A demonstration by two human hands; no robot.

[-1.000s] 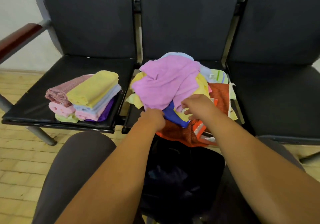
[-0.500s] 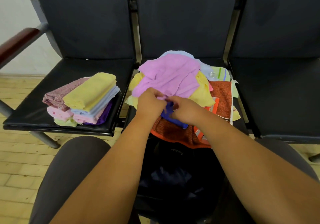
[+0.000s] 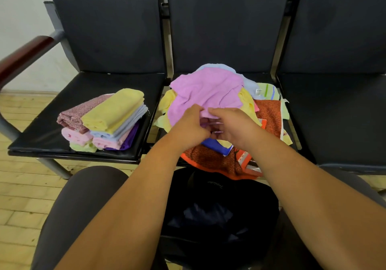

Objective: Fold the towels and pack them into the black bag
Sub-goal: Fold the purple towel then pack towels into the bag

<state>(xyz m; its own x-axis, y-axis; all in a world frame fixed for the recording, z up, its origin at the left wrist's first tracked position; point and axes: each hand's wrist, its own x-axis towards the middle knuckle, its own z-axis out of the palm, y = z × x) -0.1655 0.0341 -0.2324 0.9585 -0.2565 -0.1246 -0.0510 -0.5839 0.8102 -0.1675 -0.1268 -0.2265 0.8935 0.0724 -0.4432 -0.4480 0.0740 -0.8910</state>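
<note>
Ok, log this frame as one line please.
phase: picking from pile | left hand + right hand: gripping pink towel edge | folded stack: left seat | black bag: no towels visible inside

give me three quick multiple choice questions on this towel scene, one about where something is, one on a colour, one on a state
1. Where is the stack of folded towels?
A. on the left chair seat
B. inside the black bag
C. on the floor

2. What colour is the towel on top of the unfolded pile?
A. green
B. lilac pink
C. white

3. What are the hands doing?
A. resting on the knees
B. zipping the bag
C. both gripping the top towel's near edge

Answers:
1 A: the folded stack sits on the left chair seat, apart from the black bag.
2 B: the lilac pink towel crowns the unfolded pile.
3 C: the left hand and right hand pinch its edge.
</note>
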